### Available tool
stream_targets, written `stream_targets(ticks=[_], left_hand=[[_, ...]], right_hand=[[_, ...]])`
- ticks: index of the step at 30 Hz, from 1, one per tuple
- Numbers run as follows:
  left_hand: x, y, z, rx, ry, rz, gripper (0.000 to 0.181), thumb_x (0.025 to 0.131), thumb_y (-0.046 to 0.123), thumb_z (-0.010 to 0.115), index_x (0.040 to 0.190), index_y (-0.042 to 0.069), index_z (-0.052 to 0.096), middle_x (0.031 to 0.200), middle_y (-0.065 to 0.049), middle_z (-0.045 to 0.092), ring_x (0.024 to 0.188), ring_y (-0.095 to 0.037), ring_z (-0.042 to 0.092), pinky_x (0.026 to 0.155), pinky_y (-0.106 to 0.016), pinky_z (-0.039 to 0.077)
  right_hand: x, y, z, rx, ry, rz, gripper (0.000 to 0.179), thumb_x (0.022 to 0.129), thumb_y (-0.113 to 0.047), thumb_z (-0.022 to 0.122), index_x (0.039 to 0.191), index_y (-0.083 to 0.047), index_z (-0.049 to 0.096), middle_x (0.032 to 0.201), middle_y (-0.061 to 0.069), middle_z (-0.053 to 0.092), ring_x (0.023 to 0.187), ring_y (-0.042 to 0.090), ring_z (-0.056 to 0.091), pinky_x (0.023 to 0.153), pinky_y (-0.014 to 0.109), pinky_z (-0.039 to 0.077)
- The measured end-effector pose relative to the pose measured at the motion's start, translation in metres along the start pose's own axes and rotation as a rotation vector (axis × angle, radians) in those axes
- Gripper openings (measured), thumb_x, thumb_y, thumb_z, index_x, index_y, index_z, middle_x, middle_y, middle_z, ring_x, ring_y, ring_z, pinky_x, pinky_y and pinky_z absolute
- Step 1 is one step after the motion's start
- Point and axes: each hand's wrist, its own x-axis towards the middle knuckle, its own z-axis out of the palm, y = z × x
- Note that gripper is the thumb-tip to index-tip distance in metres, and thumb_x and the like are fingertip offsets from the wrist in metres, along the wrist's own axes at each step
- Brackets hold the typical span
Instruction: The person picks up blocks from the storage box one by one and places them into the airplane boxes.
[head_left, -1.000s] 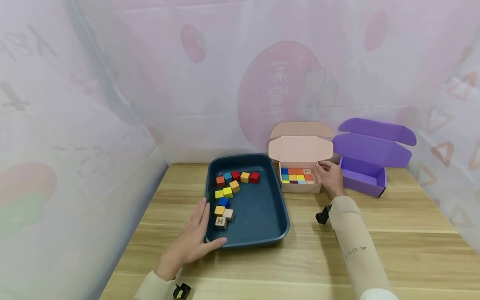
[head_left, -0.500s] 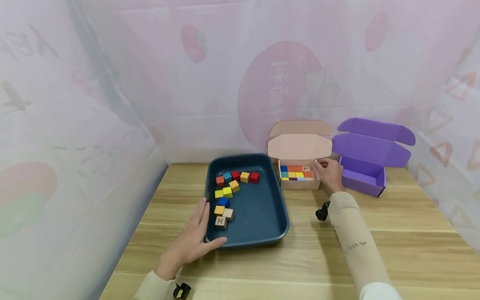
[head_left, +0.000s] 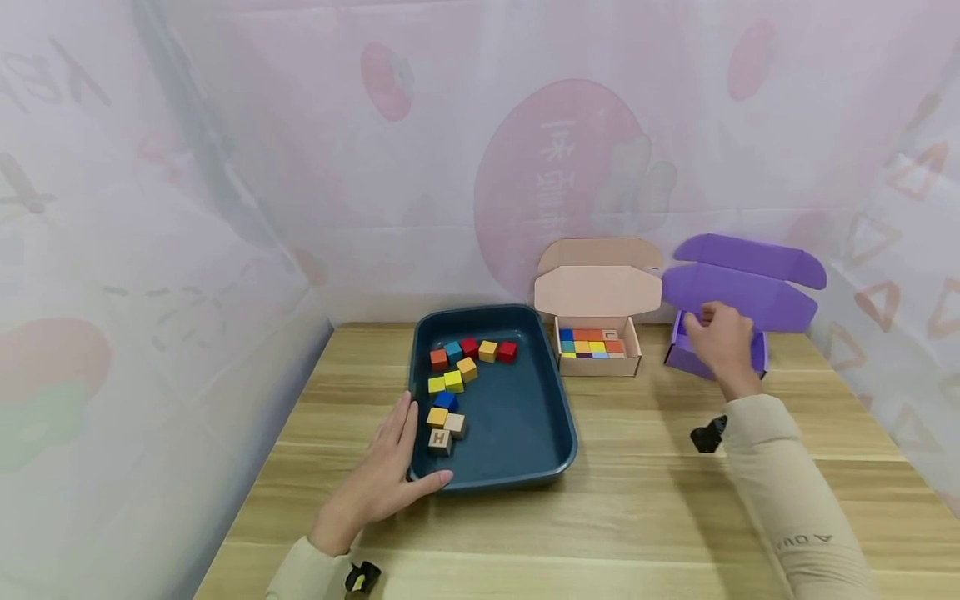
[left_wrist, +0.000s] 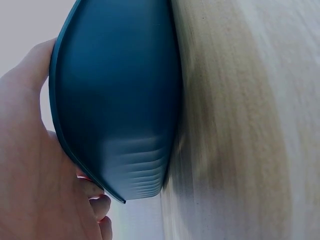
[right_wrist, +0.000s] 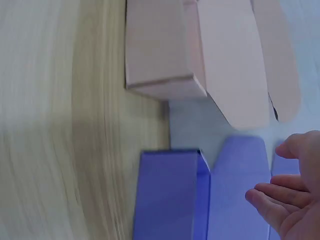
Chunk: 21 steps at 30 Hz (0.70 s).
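My left hand [head_left: 375, 473] rests along the left side and near-left corner of a dark blue tray [head_left: 517, 425], fingers straight and thumb over the near rim. Inside the tray, several coloured cubes lie toward its left and far sides; one wooden cube [head_left: 440, 442] bears the letter H. My right hand [head_left: 722, 340] hovers over the purple box [head_left: 686, 357], its lid raised. In the right wrist view the fingers are loosely bent with nothing between them. Left of that hand, a peach box [head_left: 600, 367] stands with its lid up, holding rows of coloured cubes [head_left: 583, 347].
The wooden tabletop [head_left: 600, 517] carries the tray and both boxes. A patterned white cloth [head_left: 420, 208] hangs behind and at both sides. The two boxes stand near the back edge with a narrow gap between them.
My right hand has left the peach box's right wall and moved right, over the purple box. Before that, the peach box shifted slightly back. The left hand keeps its place on the tray.
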Motion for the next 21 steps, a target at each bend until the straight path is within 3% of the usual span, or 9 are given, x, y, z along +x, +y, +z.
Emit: stream_targets(ticks=[4, 6, 9, 11, 14, 19, 20, 21], left_hand=[[0.0, 0.0, 0.001, -0.003, 0.0, 0.003, 0.121, 0.091, 0.075, 0.063, 0.171, 0.008, 0.001, 0.18, -0.01, -0.009, 0.167, -0.039, 0.005, 0.131, -0.066, 0.016], [0.0, 0.0, 0.0, -0.005, 0.003, 0.005, 0.121, 0.091, 0.074, 0.064, 0.171, 0.008, 0.002, 0.18, -0.01, -0.009, 0.167, -0.04, 0.005, 0.131, -0.067, 0.016], [-0.001, 0.001, -0.001, -0.004, 0.007, 0.005, 0.121, 0.091, 0.074, 0.064, 0.171, 0.008, 0.002, 0.18, -0.01, -0.008, 0.167, -0.04, 0.006, 0.131, -0.067, 0.016], [-0.001, 0.001, -0.001, -0.003, 0.006, 0.004, 0.121, 0.091, 0.074, 0.064, 0.171, 0.008, 0.003, 0.18, -0.01, -0.008, 0.167, -0.04, 0.006, 0.131, -0.067, 0.016], [-0.001, 0.001, -0.001, 0.004, 0.003, 0.002, 0.121, 0.091, 0.075, 0.064, 0.171, 0.008, 0.003, 0.18, -0.01, -0.008, 0.167, -0.039, 0.005, 0.131, -0.066, 0.016], [-0.001, 0.001, -0.001, 0.004, 0.004, 0.002, 0.121, 0.09, 0.075, 0.064, 0.171, 0.008, 0.003, 0.18, -0.01, -0.007, 0.167, -0.039, 0.005, 0.131, -0.066, 0.016], [-0.001, 0.001, -0.001, 0.003, 0.004, 0.004, 0.121, 0.091, 0.075, 0.064, 0.171, 0.008, 0.003, 0.18, -0.01, -0.008, 0.167, -0.039, 0.005, 0.131, -0.066, 0.016], [-0.001, 0.001, -0.001, 0.002, 0.005, 0.006, 0.121, 0.091, 0.075, 0.064, 0.171, 0.008, 0.003, 0.18, -0.01, -0.007, 0.167, -0.039, 0.005, 0.131, -0.066, 0.016]], right_hand=[[-0.001, 0.018, -0.025, -0.08, 0.013, 0.054, 0.048, 0.101, -0.028, 0.056, 0.127, 0.011, 0.068, 0.12, 0.035, 0.071, 0.12, 0.062, 0.06, 0.101, 0.068, 0.049], [-0.001, 0.029, -0.034, -0.114, 0.033, 0.061, 0.04, 0.099, -0.025, 0.056, 0.106, 0.011, 0.071, 0.099, 0.035, 0.072, 0.105, 0.062, 0.061, 0.088, 0.065, 0.051], [-0.003, 0.047, -0.044, -0.164, 0.059, 0.057, 0.034, 0.095, -0.019, 0.055, 0.069, 0.003, 0.055, 0.064, 0.021, 0.056, 0.079, 0.05, 0.055, 0.069, 0.055, 0.045], [-0.006, 0.058, -0.048, -0.172, 0.051, 0.065, 0.037, 0.092, -0.016, 0.053, 0.058, -0.007, 0.042, 0.054, 0.01, 0.044, 0.07, 0.04, 0.047, 0.071, 0.052, 0.041], [-0.009, 0.074, -0.052, -0.161, 0.002, 0.078, 0.042, 0.093, -0.015, 0.052, 0.053, -0.011, 0.039, 0.05, 0.003, 0.041, 0.062, 0.035, 0.044, 0.084, 0.058, 0.041], [-0.015, 0.09, -0.052, -0.145, -0.106, 0.167, 0.049, 0.097, -0.017, 0.048, 0.049, -0.013, 0.037, 0.046, -0.002, 0.033, 0.064, 0.028, 0.037, 0.07, 0.043, 0.037], [-0.016, 0.092, -0.052, -0.143, -0.114, 0.181, 0.049, 0.097, -0.017, 0.048, 0.049, -0.01, 0.041, 0.047, 0.001, 0.038, 0.069, 0.031, 0.041, 0.067, 0.042, 0.034], [-0.017, 0.093, -0.051, -0.135, -0.122, 0.188, 0.047, 0.098, -0.017, 0.048, 0.052, -0.004, 0.05, 0.05, 0.008, 0.047, 0.073, 0.037, 0.047, 0.067, 0.044, 0.039]])
